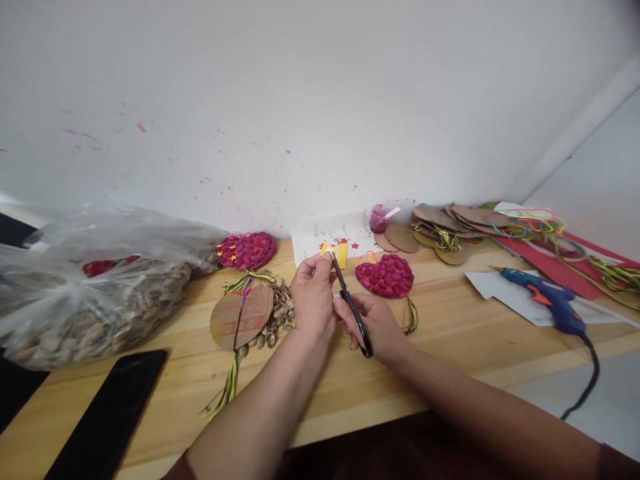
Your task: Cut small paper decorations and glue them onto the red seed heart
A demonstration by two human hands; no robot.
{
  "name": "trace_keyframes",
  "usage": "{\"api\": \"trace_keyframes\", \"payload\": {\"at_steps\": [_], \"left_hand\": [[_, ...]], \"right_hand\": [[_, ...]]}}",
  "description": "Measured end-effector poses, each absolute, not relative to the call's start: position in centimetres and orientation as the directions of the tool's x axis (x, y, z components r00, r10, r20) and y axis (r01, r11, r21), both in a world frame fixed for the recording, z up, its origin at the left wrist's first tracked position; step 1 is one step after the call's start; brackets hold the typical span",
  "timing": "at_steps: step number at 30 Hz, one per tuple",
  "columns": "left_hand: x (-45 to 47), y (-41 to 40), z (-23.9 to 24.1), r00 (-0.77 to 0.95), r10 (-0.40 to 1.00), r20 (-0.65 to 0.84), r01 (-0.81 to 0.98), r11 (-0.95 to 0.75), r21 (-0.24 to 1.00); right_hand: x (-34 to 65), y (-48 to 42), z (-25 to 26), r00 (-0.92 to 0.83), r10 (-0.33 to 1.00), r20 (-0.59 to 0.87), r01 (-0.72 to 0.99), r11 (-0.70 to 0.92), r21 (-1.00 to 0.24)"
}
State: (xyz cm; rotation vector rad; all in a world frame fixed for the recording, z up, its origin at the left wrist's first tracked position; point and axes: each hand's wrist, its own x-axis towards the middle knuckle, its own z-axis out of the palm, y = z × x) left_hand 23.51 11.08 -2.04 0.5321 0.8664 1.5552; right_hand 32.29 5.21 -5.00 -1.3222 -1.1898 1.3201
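Note:
Between thumb and fingers, my left hand (314,293) pinches a small piece of yellow paper (342,254) above the table. My right hand (373,323) grips black-handled scissors (351,307), their blades pointing up at the yellow paper. Whether the blades are cutting into it I cannot tell. Behind my hands lies a white sheet (307,233) with several small red and gold stars (355,246). Right of them rests a pink-and-red shell-covered ornament (385,275) with a yellow-green tassel. On the left is a round cardboard piece (241,317) with cord and a tassel.
A plastic bag of shells (115,300) stands left, near a black flat device (113,407). A star-decorated pink ornament (247,250) lies behind. A cup of dark pink paint (380,219) stands by the wall. Cardboard discs (440,223) and a blue glue gun (550,300) are on the right.

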Motion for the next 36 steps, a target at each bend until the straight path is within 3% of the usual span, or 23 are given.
{"api": "trace_keyframes", "payload": {"at_steps": [36], "left_hand": [[23.62, 10.95, -1.84, -0.159, 0.963, -0.217, -0.705, 0.043, 0.708]], "right_hand": [[31.85, 5.05, -4.47, 0.006, 0.984, -0.176, 0.042, -0.176, -0.983]]}}
